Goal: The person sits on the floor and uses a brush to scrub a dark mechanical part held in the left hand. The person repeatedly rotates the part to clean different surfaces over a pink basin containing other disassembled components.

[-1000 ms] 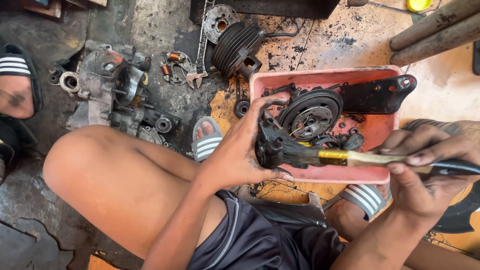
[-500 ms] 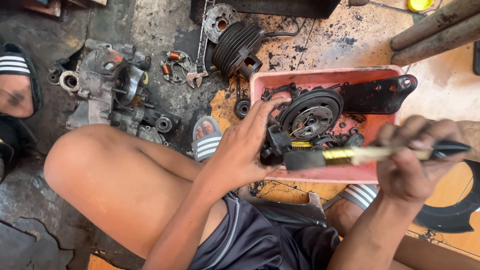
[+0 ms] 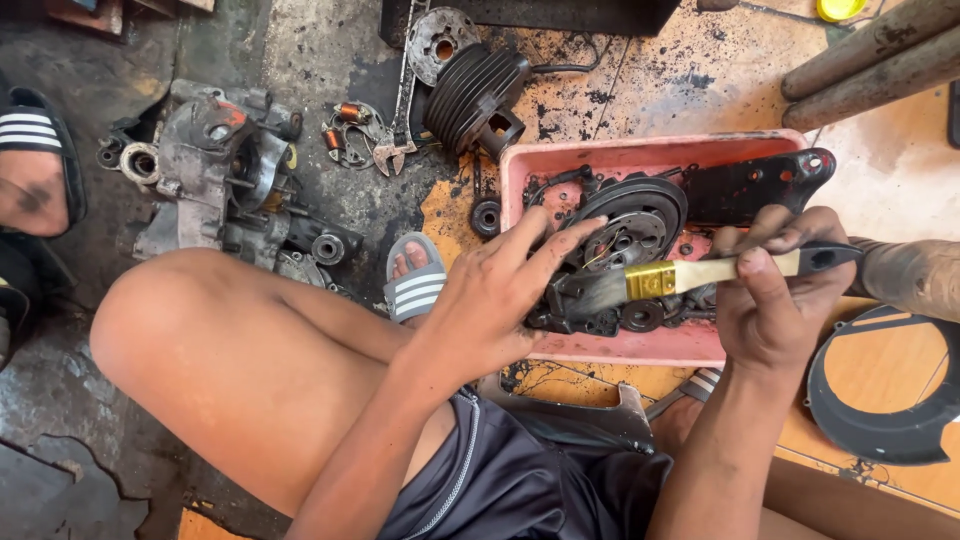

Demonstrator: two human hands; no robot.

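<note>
A red plastic tray [image 3: 640, 345] on the floor holds several black, oily engine parts, among them a round clutch-like disc [image 3: 632, 222] and a flat black cover [image 3: 760, 185]. My left hand [image 3: 495, 300] grips a dark part at the tray's left side, fingers spread over it toward the disc. My right hand [image 3: 775, 300] holds a paintbrush [image 3: 690, 275] with a pale handle and brass ferrule. Its bristles point left and touch the part under my left hand.
A grey engine case [image 3: 215, 180] lies at the left, a finned cylinder [image 3: 475, 90] and small coil parts [image 3: 355, 135] behind the tray. A black round cover [image 3: 890, 400] sits at the right. Another person's sandalled foot [image 3: 35, 175] is at the far left. Pipes [image 3: 870, 60] lie top right.
My right hand has shifted left and slightly up with the brush, sweeping the bristles across the part. My left hand has stretched its fingers further over the disc.
</note>
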